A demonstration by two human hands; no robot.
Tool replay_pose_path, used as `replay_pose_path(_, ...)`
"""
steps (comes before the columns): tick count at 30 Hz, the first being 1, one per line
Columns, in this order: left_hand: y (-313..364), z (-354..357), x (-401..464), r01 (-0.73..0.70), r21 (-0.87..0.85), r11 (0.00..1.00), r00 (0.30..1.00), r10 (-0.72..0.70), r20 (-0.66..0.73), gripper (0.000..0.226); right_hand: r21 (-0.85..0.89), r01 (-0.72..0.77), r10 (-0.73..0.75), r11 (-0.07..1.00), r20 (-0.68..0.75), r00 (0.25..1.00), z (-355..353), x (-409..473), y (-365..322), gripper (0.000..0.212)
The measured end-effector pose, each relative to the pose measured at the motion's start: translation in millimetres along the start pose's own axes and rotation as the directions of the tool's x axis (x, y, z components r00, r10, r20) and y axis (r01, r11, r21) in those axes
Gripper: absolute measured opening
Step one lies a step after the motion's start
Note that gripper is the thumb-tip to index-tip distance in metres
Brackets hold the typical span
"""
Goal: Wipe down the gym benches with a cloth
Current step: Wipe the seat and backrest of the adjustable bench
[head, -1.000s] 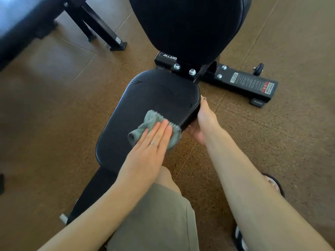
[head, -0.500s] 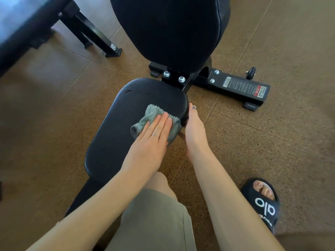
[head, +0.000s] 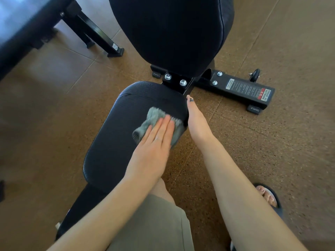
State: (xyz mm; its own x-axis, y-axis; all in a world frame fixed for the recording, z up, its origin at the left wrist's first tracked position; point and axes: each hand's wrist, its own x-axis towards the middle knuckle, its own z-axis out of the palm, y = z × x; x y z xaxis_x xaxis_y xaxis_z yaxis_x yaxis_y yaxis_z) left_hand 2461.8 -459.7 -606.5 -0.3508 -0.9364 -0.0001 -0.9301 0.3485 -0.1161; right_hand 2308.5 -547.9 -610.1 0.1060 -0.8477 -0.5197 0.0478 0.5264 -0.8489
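Note:
A black padded bench seat (head: 116, 142) lies in the middle of the head view, with its raised black backrest (head: 172, 33) behind it. A grey fluffy cloth (head: 154, 117) sits on the seat's right side, near the back. My left hand (head: 154, 147) presses flat on the cloth with straight fingers. My right hand (head: 196, 122) holds the seat's right edge; its thumb lies along the top rim and its fingers are hidden under the pad.
The bench's black base bar (head: 241, 89) with a warning label and a small wheel (head: 255, 74) lies on the brown speckled floor behind. Another black bench (head: 27, 28) with angled legs (head: 101, 38) stands at the top left. My sandalled foot (head: 270, 198) is at the lower right.
My left hand has slid the cloth toward the backrest and the seat's right edge. My right hand has shifted along that edge, its thumb now stretched forward.

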Motion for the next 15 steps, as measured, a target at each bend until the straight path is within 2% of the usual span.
replay_pose_path(2, -10, -2, -38, 0.023, 0.009, 1.000, 0.998, -0.024, 0.057, 0.088, 0.031, -0.029, 0.029, 0.999, 0.005, 1.000, 2, -3, 1, 0.060)
replay_pose_path(4, -16, -2, -41, 0.018, 0.024, 1.000, 0.999, -0.019, 0.040, 0.085, 0.069, -0.022, 0.022, 0.997, 0.003, 1.000, 3, -3, 5, 0.057)
replay_pose_path(6, -10, -4, -10, 0.014, 0.025, 1.000, 1.000, -0.014, 0.009, 0.076, 0.140, 0.003, -0.004, 0.990, 0.008, 1.000, 6, 0, 11, 0.058)
replay_pose_path(8, 5, -4, 35, 0.022, -0.044, 0.999, 0.999, -0.023, -0.024, 0.070, 0.280, 0.026, -0.034, 0.960, 0.024, 0.999, 9, 5, 19, 0.061)
replay_pose_path(11, 22, -2, 75, 0.074, -0.125, 0.989, 0.997, -0.074, 0.004, 0.065, 0.471, 0.024, -0.053, 0.882, 0.048, 0.997, 10, 9, 23, 0.057)
replay_pose_path(13, 19, 0, 66, 0.044, -0.107, 0.993, 0.999, -0.046, -0.013, 0.066, 0.481, 0.006, -0.026, 0.877, 0.034, 0.999, 9, 6, 18, 0.056)
replay_pose_path(15, 8, 3, 32, -0.019, -0.062, 0.998, 1.000, 0.018, -0.026, 0.072, 0.402, -0.040, 0.045, 0.915, -0.002, 0.999, 11, 1, 11, 0.059)
